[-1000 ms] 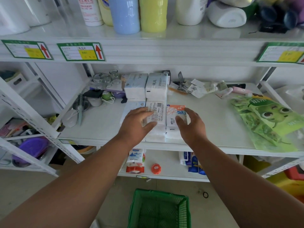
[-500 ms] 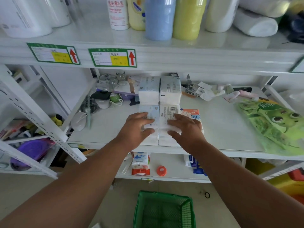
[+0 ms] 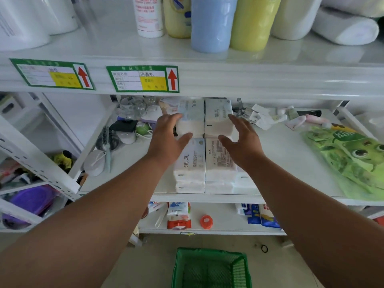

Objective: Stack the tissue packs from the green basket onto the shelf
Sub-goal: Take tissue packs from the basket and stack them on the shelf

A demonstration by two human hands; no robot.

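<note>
White tissue packs stand in stacks on the middle shelf (image 3: 280, 163): a front pair of stacks (image 3: 204, 163) near the shelf's edge and a rear pair (image 3: 205, 119) behind them. My left hand (image 3: 168, 138) lies against the left side of the rear left stack, fingers straight, thumb on its front. My right hand (image 3: 241, 140) is against the right side of the rear right stack, fingers spread. The green basket (image 3: 209, 267) sits on the floor below, and no pack shows inside it.
A green cartoon bag (image 3: 349, 159) lies at the shelf's right. A hairbrush (image 3: 108, 142), glass jars (image 3: 135, 107) and small items crowd the left and back. Bottles (image 3: 209, 21) stand on the shelf above. Packets and an orange tape roll (image 3: 206, 221) sit on the lower shelf.
Both hands have left the front stacks and reached further back, now flanking the rear pair of stacks. The view has come closer to the shelf.
</note>
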